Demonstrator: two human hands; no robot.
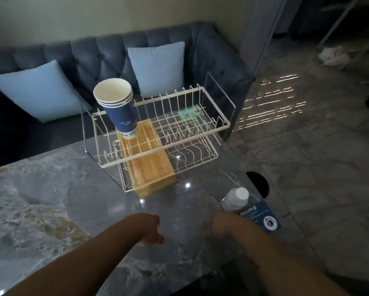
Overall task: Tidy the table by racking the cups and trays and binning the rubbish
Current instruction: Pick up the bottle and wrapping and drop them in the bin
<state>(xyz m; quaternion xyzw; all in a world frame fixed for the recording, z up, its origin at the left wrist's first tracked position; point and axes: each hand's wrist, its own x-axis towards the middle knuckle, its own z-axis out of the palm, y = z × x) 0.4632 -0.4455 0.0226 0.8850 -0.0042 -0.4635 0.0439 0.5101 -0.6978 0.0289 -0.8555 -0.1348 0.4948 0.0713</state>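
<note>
In the head view, the white wire rack [218, 127] is standing at the far edge of the marble table [51, 199], backing onto a blue sofa [89, 58] with pale cushions [38, 90]. A stack of paper cups [118, 107] is sitting at the left end of the rack's upper tier. It is leaning with its open mouth toward the camera, apparently propped among the wires so that it is not tipping out. The wooden trays [151, 167] are lying flat on the lower tier, with their near end jutting past the front rim, probably because they are longer than the shelf. A green packet [188, 113] is showing through the upper wires at the right rear; whether it is lying in the rack or behind it is unclear.

Near the table's right edge a clear bottle [236, 198] with a white cap and blue label is waiting. Just past it, off the edge, a dark round opening [260, 184] is showing, probably the mouth of the bin.

The left hand [151, 229] is hovering over bare table, its fingers [159, 238] loosely curled and holding nothing visible. The right hand [219, 227] is lying just beside the bottle's label. Its fingers are hidden, so I cannot tell whether they are gripping the bottle or merely resting near it. With the cups and trays racked, the bottle is looking like the rubbish left to bin, and the right hand is the nearer one for it.
</note>
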